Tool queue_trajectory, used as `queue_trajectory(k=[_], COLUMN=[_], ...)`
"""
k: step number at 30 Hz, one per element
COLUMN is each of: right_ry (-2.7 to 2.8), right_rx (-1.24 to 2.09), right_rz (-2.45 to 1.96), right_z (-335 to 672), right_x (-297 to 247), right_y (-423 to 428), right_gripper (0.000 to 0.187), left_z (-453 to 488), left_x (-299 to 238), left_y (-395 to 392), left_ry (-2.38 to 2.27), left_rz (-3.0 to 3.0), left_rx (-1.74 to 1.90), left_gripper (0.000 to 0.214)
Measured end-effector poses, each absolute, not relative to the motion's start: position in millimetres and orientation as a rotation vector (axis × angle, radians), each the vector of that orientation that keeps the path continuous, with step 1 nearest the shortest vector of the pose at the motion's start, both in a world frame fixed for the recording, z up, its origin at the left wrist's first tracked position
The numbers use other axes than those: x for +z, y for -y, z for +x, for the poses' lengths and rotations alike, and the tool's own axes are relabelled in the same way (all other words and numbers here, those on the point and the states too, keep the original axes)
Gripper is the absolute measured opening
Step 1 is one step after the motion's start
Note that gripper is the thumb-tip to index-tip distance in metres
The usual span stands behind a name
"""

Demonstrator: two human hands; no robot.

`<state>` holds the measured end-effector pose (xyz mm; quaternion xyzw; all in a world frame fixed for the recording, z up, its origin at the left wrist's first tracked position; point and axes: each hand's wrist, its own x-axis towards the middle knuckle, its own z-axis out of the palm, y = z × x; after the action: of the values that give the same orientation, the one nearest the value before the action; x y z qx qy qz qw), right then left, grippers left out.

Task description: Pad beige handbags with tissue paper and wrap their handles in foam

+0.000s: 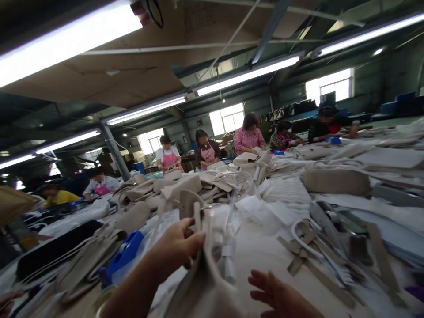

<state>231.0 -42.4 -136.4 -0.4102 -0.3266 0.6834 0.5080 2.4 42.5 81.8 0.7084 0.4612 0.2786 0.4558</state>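
My left hand (180, 243) is closed around the upper edge of a beige bag (205, 289), near a narrow upright strap. The bag hangs toward me, its lower part cut off by the frame. Just right of the bag, my right hand (274, 291) is held over the table with its fingers apart and nothing in them; it is somewhat blurred. White wrapping paper (255, 212) lies beyond the bag. A blue tape dispenser (127, 256) stands left of my left forearm.
Beige strips (311, 265) and a white cord (298, 229) lie to the right, beside a grey metal tool (331, 221). Several beige bag pieces (182, 190) are heaped across the table. Co-workers (248, 134) are at its far side. A black piece (56, 247) lies left.
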Motion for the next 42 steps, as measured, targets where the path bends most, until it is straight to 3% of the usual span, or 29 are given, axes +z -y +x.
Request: queue_trajectory(k=[3,8,13,19,28,32,36,42], right_ry=[0.713,0.568,0.522,0.769,1.119,1.216,0.930,0.705], right_rx=[1.670,1.673,1.628,1.470,0.907,1.049,1.328,1.457], right_rz=[-0.875,-1.063,-1.137,-1.105,-1.797,-1.765,-1.679,-1.557], right_z=[230,257,265,266,300,291,284,280], right_x=[-121,-144,-158,-125,-129,-126,-144,-155], right_y=[57,77,73,55,78,78,65,57], right_gripper=[0.076,0.046,0.041,0.053,0.048,0.047,0.052,0.033], left_z=[29,0,-41,-35,-13,-4,-1,-2], left_x=[68,-13,-83,-84,-107,-111,-121,-129], left_y=[-53,-76,-67,-47,-23,-22,-23,-27], left_ry=[-1.023,-1.329,-1.371,-1.381,-1.451,-1.507,-1.643,-1.696], left_rz=[1.874,1.981,1.480,1.315,1.647,1.765,1.796,1.800], left_rx=[0.447,0.675,0.569,0.579,0.459,0.463,0.480,0.395], left_gripper=[0.066,0.040,0.054,0.049,0.040,0.035,0.034,0.034])
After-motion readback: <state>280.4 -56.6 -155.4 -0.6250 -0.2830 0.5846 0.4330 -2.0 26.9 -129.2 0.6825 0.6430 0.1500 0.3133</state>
